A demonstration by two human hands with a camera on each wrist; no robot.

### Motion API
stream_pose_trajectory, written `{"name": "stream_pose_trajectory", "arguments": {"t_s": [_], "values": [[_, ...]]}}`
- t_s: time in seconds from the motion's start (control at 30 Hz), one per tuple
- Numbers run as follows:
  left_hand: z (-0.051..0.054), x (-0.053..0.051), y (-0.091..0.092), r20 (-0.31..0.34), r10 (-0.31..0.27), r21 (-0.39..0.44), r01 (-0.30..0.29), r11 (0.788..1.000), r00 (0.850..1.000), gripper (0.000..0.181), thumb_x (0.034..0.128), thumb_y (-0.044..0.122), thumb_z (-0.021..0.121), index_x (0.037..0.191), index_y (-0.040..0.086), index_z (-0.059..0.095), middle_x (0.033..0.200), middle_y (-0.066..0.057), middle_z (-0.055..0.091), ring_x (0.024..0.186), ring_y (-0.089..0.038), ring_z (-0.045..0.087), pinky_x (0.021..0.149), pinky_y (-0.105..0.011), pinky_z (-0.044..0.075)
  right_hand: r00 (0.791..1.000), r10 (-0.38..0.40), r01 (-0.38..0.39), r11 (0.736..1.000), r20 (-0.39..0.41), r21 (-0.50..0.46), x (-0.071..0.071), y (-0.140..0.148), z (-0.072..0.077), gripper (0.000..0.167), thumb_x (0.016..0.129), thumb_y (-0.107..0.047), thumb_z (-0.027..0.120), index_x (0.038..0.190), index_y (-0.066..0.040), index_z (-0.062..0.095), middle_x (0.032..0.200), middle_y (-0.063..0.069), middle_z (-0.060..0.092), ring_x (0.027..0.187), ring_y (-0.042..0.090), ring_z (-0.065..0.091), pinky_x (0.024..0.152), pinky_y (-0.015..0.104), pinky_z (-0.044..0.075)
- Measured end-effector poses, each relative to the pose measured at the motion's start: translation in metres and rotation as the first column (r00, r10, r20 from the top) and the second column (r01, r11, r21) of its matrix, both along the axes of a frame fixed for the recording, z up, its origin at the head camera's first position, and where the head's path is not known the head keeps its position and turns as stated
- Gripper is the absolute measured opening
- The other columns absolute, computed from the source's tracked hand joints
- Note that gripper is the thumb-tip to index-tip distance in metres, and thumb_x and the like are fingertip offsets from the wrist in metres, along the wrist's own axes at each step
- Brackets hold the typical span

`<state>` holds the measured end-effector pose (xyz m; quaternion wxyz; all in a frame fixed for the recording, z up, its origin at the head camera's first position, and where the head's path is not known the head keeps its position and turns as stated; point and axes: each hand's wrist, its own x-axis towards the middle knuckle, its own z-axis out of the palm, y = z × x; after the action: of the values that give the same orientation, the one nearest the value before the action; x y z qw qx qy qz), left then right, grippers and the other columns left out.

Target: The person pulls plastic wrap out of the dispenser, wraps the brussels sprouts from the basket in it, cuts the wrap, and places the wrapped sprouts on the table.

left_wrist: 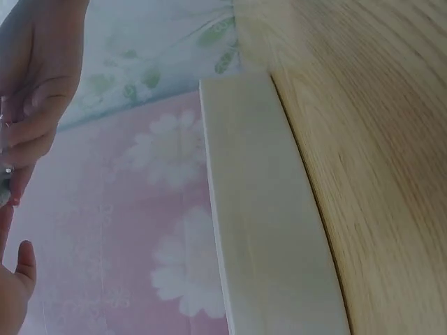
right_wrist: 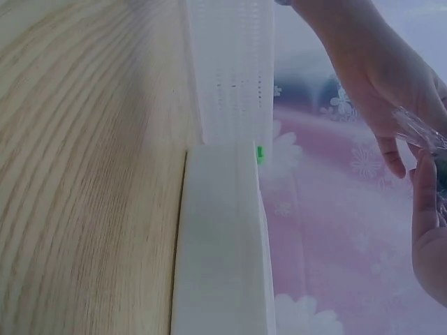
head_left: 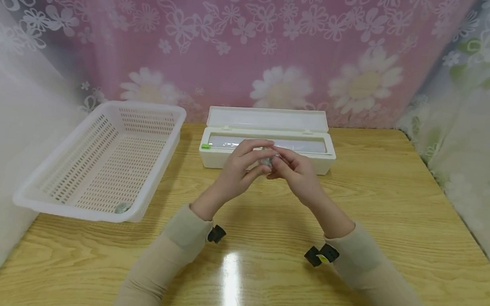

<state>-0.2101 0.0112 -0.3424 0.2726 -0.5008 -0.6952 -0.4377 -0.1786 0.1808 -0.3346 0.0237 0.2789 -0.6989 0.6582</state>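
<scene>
Over the front of the white box, both hands meet around a small greyish-green bundle point(head_left: 267, 160) in clear plastic film. My left hand point(head_left: 235, 170) curves its fingers over it, with the thumb below. From the other side, my right hand point(head_left: 299, 175) pinches it between thumb and fingers. Loose clear film point(right_wrist: 419, 131) sticks out between the hands in the right wrist view. Fingers cover much of the bundle, so its exact kind is hidden. The cling film dispenser box point(head_left: 265, 162) stands with its lid point(head_left: 267, 120) raised, film visible inside.
To the left stands a white perforated plastic basket point(head_left: 162, 165), with one small film-wrapped bundle point(head_left: 123, 208) in its near right corner. A green slider point(head_left: 205, 146) sits at the box's left end. Flowered curtains point(head_left: 236, 50) hang behind the wooden table point(head_left: 397, 210).
</scene>
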Motion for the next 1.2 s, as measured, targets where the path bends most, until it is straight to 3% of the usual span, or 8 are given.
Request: {"name": "stream_pose_trajectory", "arguments": {"t_s": [0.1, 0.2, 0.37, 0.63, 0.73, 0.9, 1.03, 1.2], "values": [[0.000, -0.005, -0.003, -0.120, -0.001, -0.026, -0.002, 1.000, 0.993, 0.049, 0.0847, 0.035, 0.048, 0.111, -0.006, 0.055, 0.115, -0.018, 0.052, 0.107, -0.026, 0.047, 0.092, -0.033, 0.037, 0.997, 0.021, -0.019, 0.999, 0.080, -0.028, -0.002, 0.001, -0.001, 0.038, 0.094, -0.018, 0.043, 0.116, 0.014, 0.047, 0.088, 0.002, 0.061, 0.077, 0.014, 0.059, 0.068, 0.029, 0.051], [-0.003, -0.008, -0.008, -0.128, -0.009, -0.080, -0.001, 0.997, 0.992, 0.053, 0.0830, 0.034, 0.051, 0.116, -0.008, 0.051, 0.115, -0.020, 0.053, 0.109, -0.025, 0.047, 0.094, -0.031, 0.036, 0.988, 0.036, -0.032, 0.999, 0.148, -0.032, -0.003, 0.002, -0.003, 0.037, 0.095, -0.018, 0.040, 0.108, 0.016, 0.050, 0.086, 0.003, 0.060, 0.077, 0.014, 0.058, 0.069, 0.028, 0.050], [-0.007, -0.006, -0.011, -0.136, 0.061, -0.154, -0.081, 0.985, 0.989, 0.055, 0.0845, 0.033, 0.048, 0.120, -0.009, 0.047, 0.111, -0.019, 0.055, 0.104, -0.026, 0.050, 0.093, -0.027, 0.036, 0.985, 0.041, -0.051, 0.997, 0.168, 0.052, -0.003, 0.002, -0.005, 0.040, 0.097, -0.020, 0.036, 0.103, 0.016, 0.053, 0.091, 0.007, 0.059, 0.086, 0.015, 0.056, 0.074, 0.031, 0.049], [-0.011, 0.000, -0.009, -0.086, 0.261, -0.120, -0.270, 0.955, 0.961, 0.046, 0.0830, 0.032, 0.049, 0.107, -0.006, 0.053, 0.102, -0.017, 0.057, 0.086, -0.022, 0.056, 0.070, -0.022, 0.046, 0.988, -0.109, 0.102, 0.992, 0.111, 0.072, 0.000, -0.006, -0.003, 0.036, 0.092, -0.012, 0.047, 0.124, 0.006, 0.042, 0.108, 0.019, 0.052, 0.089, 0.015, 0.056, 0.079, 0.034, 0.048], [-0.009, 0.001, -0.008, -0.089, 0.270, -0.131, -0.280, 0.951, 0.959, 0.046, 0.0811, 0.028, 0.057, 0.112, -0.006, 0.053, 0.109, -0.018, 0.054, 0.086, -0.022, 0.057, 0.068, -0.021, 0.047, 0.983, -0.150, 0.146, 0.988, 0.102, 0.040, 0.001, -0.007, -0.004, 0.034, 0.089, -0.009, 0.052, 0.117, 0.008, 0.050, 0.102, 0.014, 0.057, 0.084, 0.012, 0.057, 0.076, 0.031, 0.049], [-0.005, 0.003, -0.006, -0.112, 0.248, -0.202, -0.267, 0.942, 0.962, 0.057, 0.0760, 0.014, 0.069, 0.122, -0.010, 0.045, 0.112, -0.019, 0.051, 0.100, -0.025, 0.052, 0.084, -0.022, 0.043, 0.975, -0.180, 0.185, 0.982, 0.128, -0.028, -0.001, -0.006, -0.005, 0.035, 0.089, -0.007, 0.052, 0.119, 0.011, 0.048, 0.091, 0.006, 0.061, 0.076, 0.010, 0.059, 0.073, 0.028, 0.050], [-0.006, 0.004, -0.005, -0.141, 0.305, -0.269, -0.333, 0.904, 0.942, 0.058, 0.0787, 0.015, 0.067, 0.124, -0.011, 0.042, 0.104, -0.018, 0.056, 0.096, -0.025, 0.054, 0.082, -0.026, 0.044, 0.954, -0.228, 0.233, 0.972, 0.194, -0.005, -0.002, -0.009, -0.003, 0.039, 0.089, -0.008, 0.052, 0.123, 0.010, 0.043, 0.094, 0.017, 0.062, 0.075, 0.010, 0.061, 0.073, 0.028, 0.050], [-0.004, 0.006, -0.004, -0.003, 0.358, -0.317, -0.340, 0.885, 0.934, 0.043, 0.0843, 0.016, 0.061, 0.116, -0.007, 0.044, 0.091, -0.014, 0.057, 0.081, -0.021, 0.054, 0.066, -0.025, 0.045, 0.947, -0.250, 0.258, 0.966, 0.200, -0.012, 0.000, -0.015, -0.003, 0.032, 0.088, -0.009, 0.054, 0.111, 0.013, 0.052, 0.100, 0.020, 0.059, 0.076, 0.010, 0.060, 0.073, 0.028, 0.050]]}}
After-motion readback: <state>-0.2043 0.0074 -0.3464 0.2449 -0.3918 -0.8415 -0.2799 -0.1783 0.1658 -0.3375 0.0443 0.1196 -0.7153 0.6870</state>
